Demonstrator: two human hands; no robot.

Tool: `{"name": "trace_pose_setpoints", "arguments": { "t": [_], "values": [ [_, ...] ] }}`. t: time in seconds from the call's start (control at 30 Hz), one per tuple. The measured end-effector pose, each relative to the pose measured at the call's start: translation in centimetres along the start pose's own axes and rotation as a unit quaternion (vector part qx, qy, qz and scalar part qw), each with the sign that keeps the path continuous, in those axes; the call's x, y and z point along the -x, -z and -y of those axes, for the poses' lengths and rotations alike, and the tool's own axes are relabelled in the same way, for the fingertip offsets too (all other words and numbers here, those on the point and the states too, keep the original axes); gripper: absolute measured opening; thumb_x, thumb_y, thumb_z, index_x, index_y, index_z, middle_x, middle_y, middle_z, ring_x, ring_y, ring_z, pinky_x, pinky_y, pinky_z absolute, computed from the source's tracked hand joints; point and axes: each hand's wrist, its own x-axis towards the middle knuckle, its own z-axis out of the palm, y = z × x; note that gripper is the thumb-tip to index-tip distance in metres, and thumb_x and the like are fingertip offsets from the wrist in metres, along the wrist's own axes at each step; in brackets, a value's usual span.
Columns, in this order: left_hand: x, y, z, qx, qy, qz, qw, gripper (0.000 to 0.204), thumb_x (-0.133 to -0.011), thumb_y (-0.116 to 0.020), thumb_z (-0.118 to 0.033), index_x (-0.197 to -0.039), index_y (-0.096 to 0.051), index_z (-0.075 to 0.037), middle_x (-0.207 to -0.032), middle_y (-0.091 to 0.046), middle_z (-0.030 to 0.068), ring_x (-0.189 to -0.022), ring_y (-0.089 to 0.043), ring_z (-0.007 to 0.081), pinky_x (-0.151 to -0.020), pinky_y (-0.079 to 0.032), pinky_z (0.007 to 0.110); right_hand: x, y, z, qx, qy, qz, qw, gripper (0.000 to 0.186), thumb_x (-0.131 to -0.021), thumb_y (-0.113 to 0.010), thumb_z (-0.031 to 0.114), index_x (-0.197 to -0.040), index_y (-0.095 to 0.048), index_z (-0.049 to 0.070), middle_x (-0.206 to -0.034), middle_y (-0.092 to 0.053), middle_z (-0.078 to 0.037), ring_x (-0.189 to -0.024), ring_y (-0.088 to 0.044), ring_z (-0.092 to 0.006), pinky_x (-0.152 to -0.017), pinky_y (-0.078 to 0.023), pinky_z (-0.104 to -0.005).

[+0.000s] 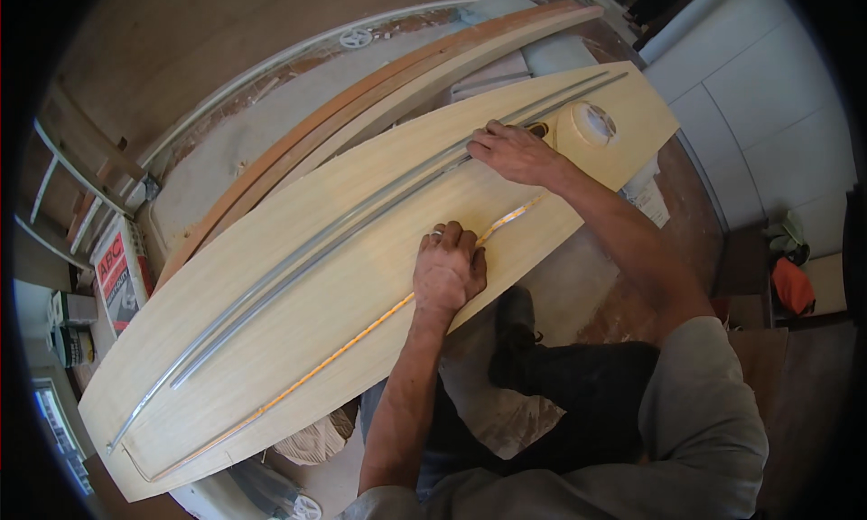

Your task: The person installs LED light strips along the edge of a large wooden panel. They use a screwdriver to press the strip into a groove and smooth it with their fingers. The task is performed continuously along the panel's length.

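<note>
A long pale wooden board (361,249) lies slantwise across my lap. Two slender grey metal channels (312,249) run along its far side. My right hand (515,151) rests over them toward the right, its fingers curled down on the nearer channel. Just beyond that hand, a dark object with a yellow part (538,130) is partly hidden. Closer to me, a narrow orange-and-white strip (343,346), like an LED light strip, stretches along the board, with a thin wire at its left end. My left hand (447,269) is closed around this strip near the board's near edge.
A white round roll (592,123) sits on the board's right end. Behind it lie long timber planks (361,104). To the left are a red and white bag (116,271) and a metal frame (63,172). White panels (754,86) and an orange item (793,287) stand at right.
</note>
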Motion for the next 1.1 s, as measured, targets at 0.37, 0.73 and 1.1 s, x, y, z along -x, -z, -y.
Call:
{"name": "trace_pose_setpoints", "arguments": {
  "t": [0.37, 0.73, 1.1],
  "values": [
    [-0.3, 0.0, -0.3, -0.004, 0.005, -0.007, 1.0, 0.038, -0.085, -0.078, -0.019, -0.118, -0.067, -0.006, -0.105, -0.066, 0.0156, -0.103, -0.066, 0.0368, -0.093, -0.053, 0.049, 4.6, 5.0, -3.3, 0.09, 0.157, -0.054, 0.982, 0.048, -0.096, -0.06, 0.012, -0.143, -0.063, 0.003, -0.12, -0.064, -0.009, -0.117, -0.061, -0.028, -0.099, -0.056, -0.0431],
    [-0.5, 0.7, -0.7, -0.012, 0.016, 0.031, 0.999, 0.018, -0.092, -0.074, -0.023, -0.104, -0.075, -0.01, -0.103, -0.066, 0.0123, -0.103, -0.067, 0.0325, -0.089, -0.053, 0.046, 12.4, 8.0, 5.8, -0.062, 0.038, 0.128, 0.989, 0.055, -0.095, -0.062, 0.01, -0.15, -0.064, 0.014, -0.111, -0.068, -0.009, -0.105, -0.069, -0.0281, -0.085, -0.061, -0.0428],
    [-0.5, 0.5, -0.4, -0.062, -0.025, 0.052, 0.996, 0.015, -0.095, -0.069, -0.022, -0.106, -0.076, -0.014, -0.102, -0.065, 0.0079, -0.103, -0.067, 0.0279, -0.086, -0.051, 0.044, 10.8, 6.6, 7.1, -0.029, 0.026, 0.14, 0.989, 0.051, -0.097, -0.061, 0.012, -0.147, -0.066, 0.01, -0.113, -0.073, -0.012, -0.106, -0.073, -0.0297, -0.087, -0.061, -0.0416]
  ]
}}
